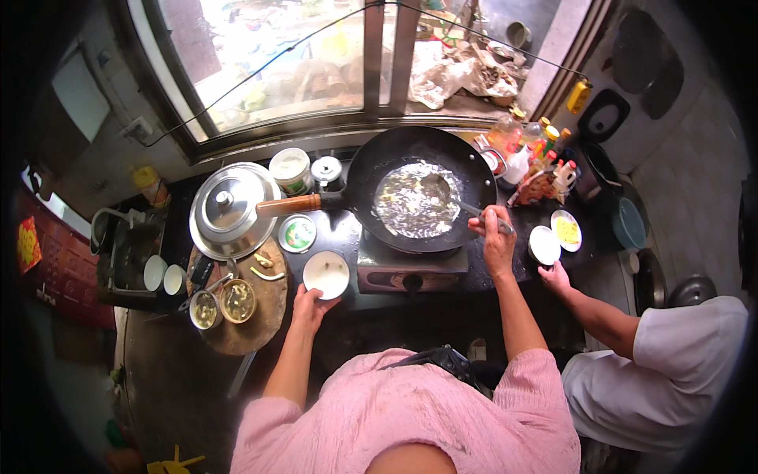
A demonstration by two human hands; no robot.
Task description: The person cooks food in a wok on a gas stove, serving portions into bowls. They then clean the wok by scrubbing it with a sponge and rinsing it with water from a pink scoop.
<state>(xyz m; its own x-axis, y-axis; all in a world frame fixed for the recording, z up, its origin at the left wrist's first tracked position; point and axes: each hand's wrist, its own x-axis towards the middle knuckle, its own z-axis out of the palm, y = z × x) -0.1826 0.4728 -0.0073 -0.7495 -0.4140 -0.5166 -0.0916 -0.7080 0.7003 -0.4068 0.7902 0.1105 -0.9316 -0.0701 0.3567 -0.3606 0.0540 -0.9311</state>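
Note:
My right hand (pixel 497 237) grips the handle of a metal ladle (pixel 437 188), whose bowl dips into the bubbling soup (pixel 408 207). Pale bits float in that soup, inside a black wok (pixel 370 160) on a gas stove (pixel 379 269). A wooden handle (pixel 290 205) sticks out from the wok to the left. With my left hand (pixel 311 308) I hold a white bowl (pixel 327 275) by its lower left side, left of the stove. Little shows inside this bowl beyond a few dark specks.
Two bowls of soup (pixel 238 301) stand on a round wooden chopping board (pixel 260 332). A steel lid (pixel 224 198) lies behind them. At right, another person's hand (pixel 556 277) holds a white bowl (pixel 543 244) near a plate of yellow food (pixel 567 230). Seasoning bottles (pixel 521 160) crowd the wok's right.

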